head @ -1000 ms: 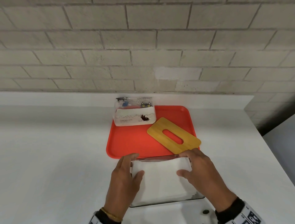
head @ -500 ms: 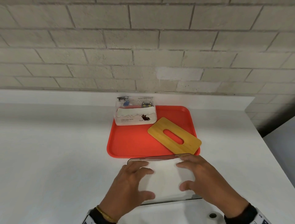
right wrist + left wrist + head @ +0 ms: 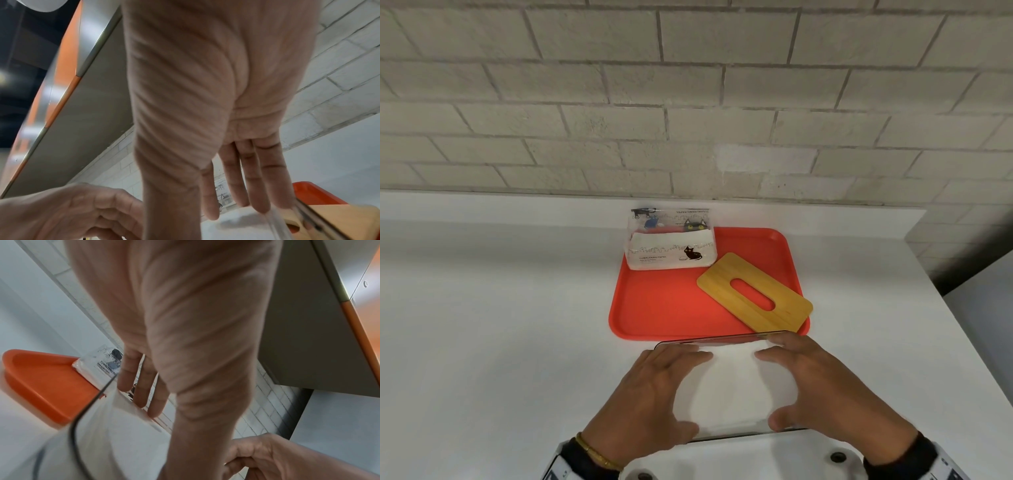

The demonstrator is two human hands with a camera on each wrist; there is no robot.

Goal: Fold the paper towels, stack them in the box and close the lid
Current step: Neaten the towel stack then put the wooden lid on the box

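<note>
Head view: a clear, rectangular plastic box [image 3: 726, 337] sits on the white bench [image 3: 500, 325] near its front edge, just in front of the red-orange plastic tray [image 3: 654, 308]. Inside the box lies a stack of folded white paper towels [image 3: 736, 387]. The left hand [image 3: 650, 397] rests palm-down over the box's left end, its fingers [image 3: 688, 356] nearly straight and spread on the towels, thumb down near the front rim. The right hand [image 3: 822, 387] lies the same way over the right end, fingers stretched flat toward the middle, thumb at the front rim. Neither hand grips anything; both press flat.

On the tray, the flat bamboo lid with an oval slot [image 3: 755, 293] lies diagonally along the right side, its near corner at the tray's front-right corner, close to the right hand's fingertips. At the tray's back-left corner stands a clear plastic pack of paper towels printed with black cats [image 3: 671, 245], partly full.

From the left wrist, straight fingers [image 3: 141, 386] reach over the box's dark rim [image 3: 82, 418] onto white paper. From the right wrist, extended fingers [image 3: 246, 178] touch the towels beside the lid [image 3: 329, 216].
</note>
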